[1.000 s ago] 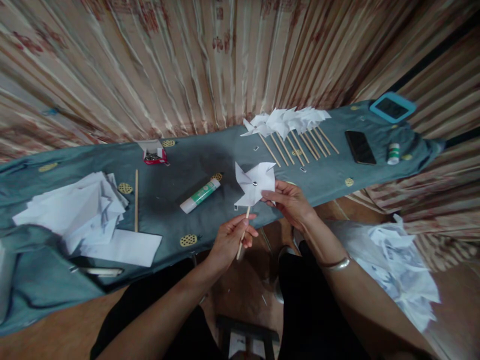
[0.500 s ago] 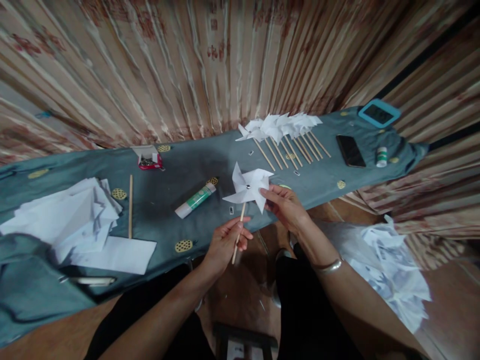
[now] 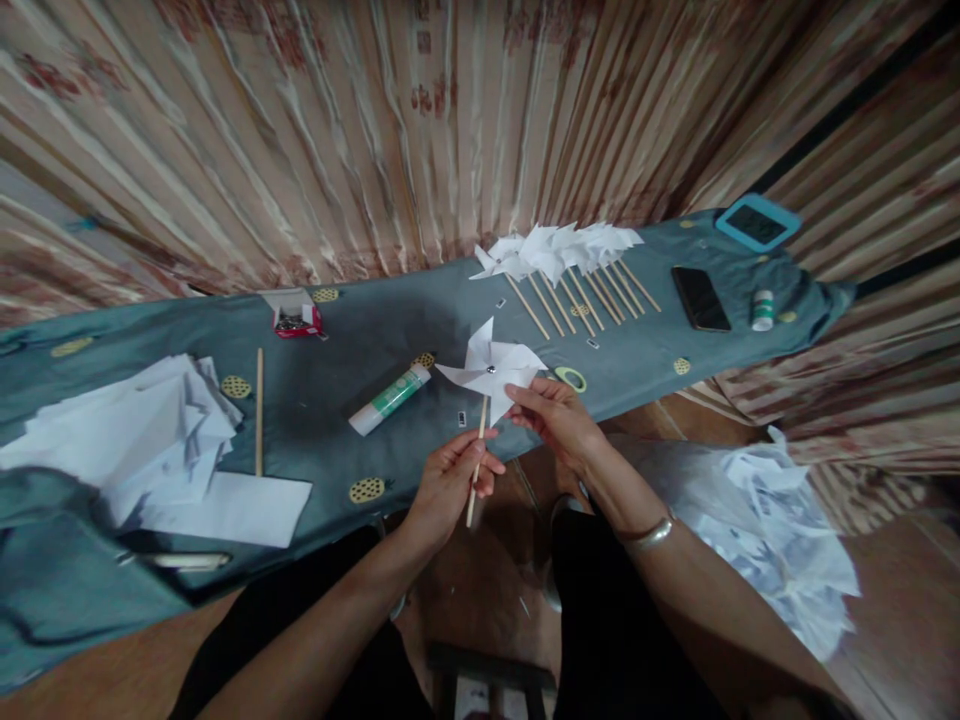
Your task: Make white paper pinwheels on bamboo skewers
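Observation:
A white paper pinwheel (image 3: 491, 358) on a wooden stick is held up in front of me, over the table's near edge. A silver pin head shows at its centre. My left hand (image 3: 457, 475) is closed round the stick below the blades. Thumb and fingers of my right hand (image 3: 551, 415) pinch the lower right blade. Left of the pinwheel lies a white and green glue stick (image 3: 390, 399). Behind it, several finished pinwheels (image 3: 559, 255) rest in a row with their sticks pointing toward me.
On the left are a paper stack (image 3: 142, 430), a loose wooden stick (image 3: 259, 412), a pen (image 3: 187, 562) and an open red box of pins (image 3: 297, 318). A phone (image 3: 700, 298), small bottle (image 3: 763, 311) and blue-framed device (image 3: 758, 223) sit right. A paper-filled bag (image 3: 780, 550) stands below.
The pinwheel's blades have turned slightly on the stick. My right hand has shifted a little left and down with the blade. My left hand keeps its hold.

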Action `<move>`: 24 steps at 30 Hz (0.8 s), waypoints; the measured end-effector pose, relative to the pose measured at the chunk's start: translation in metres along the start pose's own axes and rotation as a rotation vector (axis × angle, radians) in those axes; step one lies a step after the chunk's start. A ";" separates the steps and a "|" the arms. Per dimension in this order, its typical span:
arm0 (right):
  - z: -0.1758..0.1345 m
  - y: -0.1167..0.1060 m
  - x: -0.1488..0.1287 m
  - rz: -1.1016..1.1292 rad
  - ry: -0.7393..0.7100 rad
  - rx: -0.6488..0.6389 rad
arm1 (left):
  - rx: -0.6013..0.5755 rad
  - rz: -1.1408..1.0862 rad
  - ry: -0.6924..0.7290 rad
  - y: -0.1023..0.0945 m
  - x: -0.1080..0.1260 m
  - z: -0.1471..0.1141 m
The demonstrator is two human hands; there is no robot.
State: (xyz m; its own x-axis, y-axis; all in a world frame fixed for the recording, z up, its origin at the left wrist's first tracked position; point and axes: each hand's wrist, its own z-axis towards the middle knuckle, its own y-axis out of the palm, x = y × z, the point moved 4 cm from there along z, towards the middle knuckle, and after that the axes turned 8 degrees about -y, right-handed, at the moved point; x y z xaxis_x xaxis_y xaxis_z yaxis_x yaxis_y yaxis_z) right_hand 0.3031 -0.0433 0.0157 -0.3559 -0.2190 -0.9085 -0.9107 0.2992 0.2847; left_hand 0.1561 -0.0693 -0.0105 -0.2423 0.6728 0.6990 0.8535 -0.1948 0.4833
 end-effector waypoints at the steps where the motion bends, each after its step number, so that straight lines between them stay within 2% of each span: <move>1: 0.000 0.000 0.000 -0.004 0.002 0.003 | -0.001 0.003 0.000 0.000 0.000 0.000; 15: 0.000 0.003 0.005 -0.038 0.033 0.008 | -0.007 0.023 0.007 0.000 0.000 0.000; 20: 0.003 -0.007 -0.004 -0.102 -0.001 0.018 | 0.002 0.012 0.014 -0.002 0.001 0.001; 24: 0.008 -0.020 -0.016 -0.067 -0.073 0.078 | 0.009 0.049 0.019 -0.003 0.002 0.000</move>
State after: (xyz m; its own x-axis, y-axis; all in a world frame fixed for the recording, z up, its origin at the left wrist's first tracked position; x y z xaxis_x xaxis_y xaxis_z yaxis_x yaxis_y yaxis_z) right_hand 0.3285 -0.0385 0.0222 -0.2762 -0.1735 -0.9453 -0.9119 0.3580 0.2007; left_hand 0.1533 -0.0673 -0.0109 -0.2087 0.6490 0.7316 0.8687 -0.2205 0.4435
